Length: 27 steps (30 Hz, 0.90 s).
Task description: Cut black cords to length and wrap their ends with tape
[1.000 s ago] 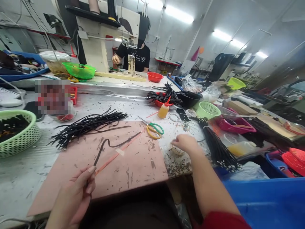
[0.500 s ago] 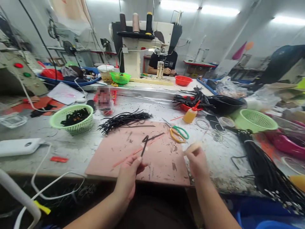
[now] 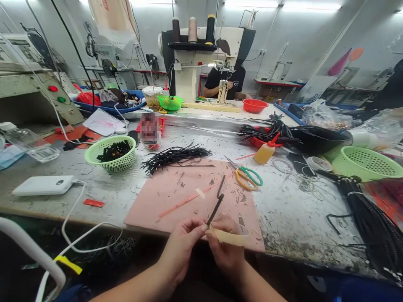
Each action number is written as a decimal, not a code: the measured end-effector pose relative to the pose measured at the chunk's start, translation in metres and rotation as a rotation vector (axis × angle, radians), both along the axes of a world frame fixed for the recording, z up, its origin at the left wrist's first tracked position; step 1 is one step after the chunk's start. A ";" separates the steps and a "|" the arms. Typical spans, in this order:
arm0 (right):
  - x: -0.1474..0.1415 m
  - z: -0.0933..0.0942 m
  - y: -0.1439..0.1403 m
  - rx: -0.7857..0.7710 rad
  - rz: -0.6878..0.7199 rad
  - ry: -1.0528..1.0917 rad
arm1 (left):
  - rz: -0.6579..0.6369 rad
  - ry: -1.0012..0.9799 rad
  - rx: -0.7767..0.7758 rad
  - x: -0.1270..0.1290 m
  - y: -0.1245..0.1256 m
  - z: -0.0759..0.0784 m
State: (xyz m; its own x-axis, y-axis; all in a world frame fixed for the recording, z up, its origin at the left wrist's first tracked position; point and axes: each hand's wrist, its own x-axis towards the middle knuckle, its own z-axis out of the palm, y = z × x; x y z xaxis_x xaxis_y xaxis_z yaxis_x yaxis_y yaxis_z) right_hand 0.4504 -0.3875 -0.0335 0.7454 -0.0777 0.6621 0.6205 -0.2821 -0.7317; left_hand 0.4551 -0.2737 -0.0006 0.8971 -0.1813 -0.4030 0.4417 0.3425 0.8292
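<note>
Cord (image 3: 215,208) rises far-right from our left hand (image 3: 182,247), pinched at its near end; right hand (image 3: 225,247) grips a brush (image 3: 228,237) touching it.

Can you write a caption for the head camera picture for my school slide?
Two hands, left hand and right hand, hold a thin black cord over a pink mat.

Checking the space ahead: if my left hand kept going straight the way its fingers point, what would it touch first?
Probably the right hand: the left hand points right and slightly up, pinching a black cord right beside it. Depth is hard to judge.
</note>
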 end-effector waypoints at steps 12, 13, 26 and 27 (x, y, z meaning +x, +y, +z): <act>0.008 0.016 -0.025 -0.359 0.079 0.057 | -0.019 0.062 -0.115 -0.001 0.007 -0.001; 0.008 0.020 -0.026 -0.352 0.087 0.124 | -0.016 0.069 -0.128 -0.001 0.008 -0.002; 0.003 0.019 0.000 0.506 0.201 0.786 | 0.102 0.093 -0.205 0.002 0.007 -0.002; 0.003 0.018 0.002 0.534 0.205 0.794 | 0.094 0.083 -0.205 0.001 0.008 -0.002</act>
